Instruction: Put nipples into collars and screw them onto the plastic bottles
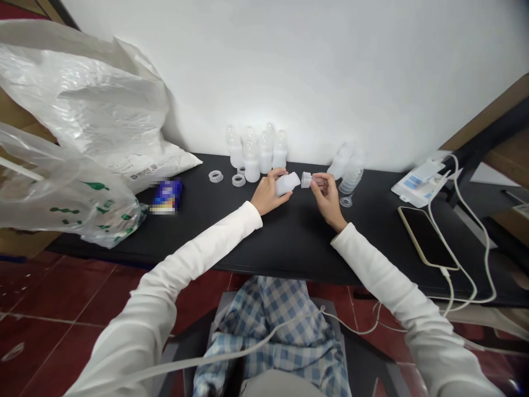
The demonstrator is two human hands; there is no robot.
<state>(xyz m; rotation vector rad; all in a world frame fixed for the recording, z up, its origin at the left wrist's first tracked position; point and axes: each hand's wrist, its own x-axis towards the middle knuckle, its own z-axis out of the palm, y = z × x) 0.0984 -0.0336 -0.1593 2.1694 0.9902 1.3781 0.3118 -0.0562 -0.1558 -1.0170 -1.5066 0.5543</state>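
Observation:
My left hand (268, 194) is closed around a white baby bottle (286, 184), tilted with its neck toward the right. In my right hand (326, 197) is a clear bottle collar (306, 180), pinched by the fingers, its open end facing the bottle's neck. A small gap separates the two parts. Several capped baby bottles (252, 160) stand upright behind my left hand, close to the wall. Loose clear rings (215, 176) lie to the left of them. Beyond my right hand lean more bottle pieces (342, 160), with stacked collars (351, 179) and a small clear part (346, 202) beside them.
At the left, a large white plastic bag (91, 105) and a clear bag with green print (82, 198) sit on the black table (198, 231). Nearby is a blue box (167, 196). A phone (427, 237), cables (483, 231) and a white package (419, 182) lie at the right.

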